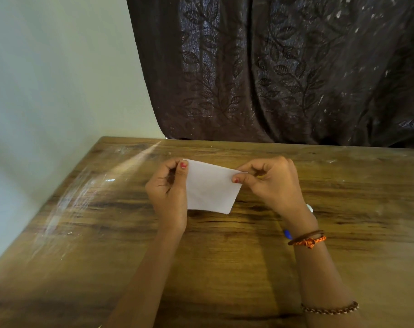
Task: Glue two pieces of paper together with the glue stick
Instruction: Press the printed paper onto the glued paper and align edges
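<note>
A small white paper (pixel 210 188) is held a little above the wooden table (pixel 106 221), tilted toward me. My left hand (pixel 169 190) pinches its upper left corner between thumb and fingers. My right hand (pixel 274 183) pinches its upper right corner. I cannot tell whether it is one sheet or two lying together. A glue stick with a blue end (pixel 287 234) and a white end lies on the table, mostly hidden under my right wrist.
A dark leaf-patterned curtain (pixel 284 67) hangs behind the table's far edge. A pale wall (pixel 47 79) runs along the left side. The table's left edge slants toward me.
</note>
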